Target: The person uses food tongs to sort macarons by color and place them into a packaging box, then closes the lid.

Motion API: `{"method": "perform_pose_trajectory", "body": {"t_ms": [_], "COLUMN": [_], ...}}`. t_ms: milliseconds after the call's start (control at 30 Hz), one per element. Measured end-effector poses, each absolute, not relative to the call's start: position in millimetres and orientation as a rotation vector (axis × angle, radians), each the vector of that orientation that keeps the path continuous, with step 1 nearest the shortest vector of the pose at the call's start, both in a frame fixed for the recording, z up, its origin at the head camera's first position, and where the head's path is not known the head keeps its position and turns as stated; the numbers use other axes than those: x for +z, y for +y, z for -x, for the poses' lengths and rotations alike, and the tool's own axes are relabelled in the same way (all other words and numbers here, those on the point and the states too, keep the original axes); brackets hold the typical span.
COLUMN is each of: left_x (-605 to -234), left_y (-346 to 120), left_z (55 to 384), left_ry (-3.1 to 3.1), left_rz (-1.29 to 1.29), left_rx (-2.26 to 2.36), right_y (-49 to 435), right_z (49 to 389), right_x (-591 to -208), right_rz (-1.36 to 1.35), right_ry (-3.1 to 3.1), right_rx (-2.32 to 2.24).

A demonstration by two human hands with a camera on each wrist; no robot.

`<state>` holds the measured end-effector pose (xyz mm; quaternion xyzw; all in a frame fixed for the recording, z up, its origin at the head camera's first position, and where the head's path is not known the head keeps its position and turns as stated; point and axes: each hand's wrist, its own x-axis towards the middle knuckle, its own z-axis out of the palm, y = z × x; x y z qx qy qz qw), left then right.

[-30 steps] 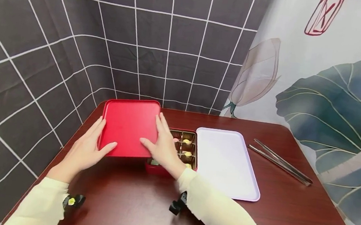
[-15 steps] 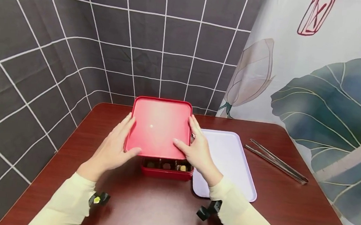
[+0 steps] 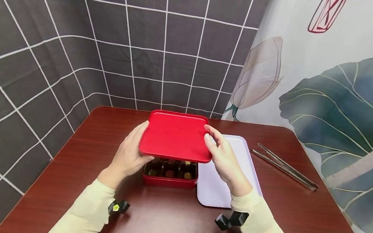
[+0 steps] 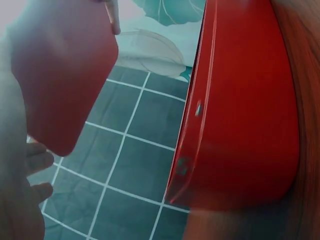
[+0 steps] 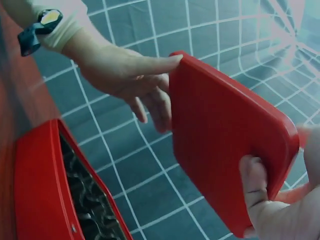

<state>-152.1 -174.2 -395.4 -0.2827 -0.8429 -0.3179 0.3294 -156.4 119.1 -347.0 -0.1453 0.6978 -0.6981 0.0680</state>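
Note:
Both hands hold a square red lid [image 3: 176, 136] in the air, tilted, over the back part of a red box [image 3: 170, 182]. My left hand [image 3: 127, 157] is at its left edge, thumb by the near corner. At the right edge my right hand [image 3: 227, 165] grips it; in the right wrist view the thumb [image 5: 254, 175] presses on the lid's broad face. Below the lid's near edge show dark compartments with small pieces of sweets [image 3: 169, 173]. The lid hides the rest of the box's inside.
A pale lilac tray [image 3: 213, 190] lies right against the box's right side, partly behind my right hand. Farther right, metal tongs [image 3: 284, 167] lie on the brown table [image 3: 169, 220]. Dark checked cloth [image 3: 146, 45] hangs behind the table.
The lid has moved right with both hands, from left of the box to above it, and now lies flatter. The tray and tongs stay put on the table.

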Motion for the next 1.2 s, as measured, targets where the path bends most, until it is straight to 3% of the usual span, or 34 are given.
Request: {"method": "perform_pose_trajectory", "body": {"t_ms": [367,1200], "left_x": [-394,-390], "left_y": [-161,-144], "left_z": [160,164], "left_ry": [-1.98,-1.983], "left_rz": [0.58,0.415], "left_rx": [-0.9,-0.809], "right_y": [123,117], "right_z": [159,168], "right_x": [-352,-366], "right_rz": [1.127,0.902], "right_ry": [2.792,3.684], "right_rx": [-1.602,-1.038]}}
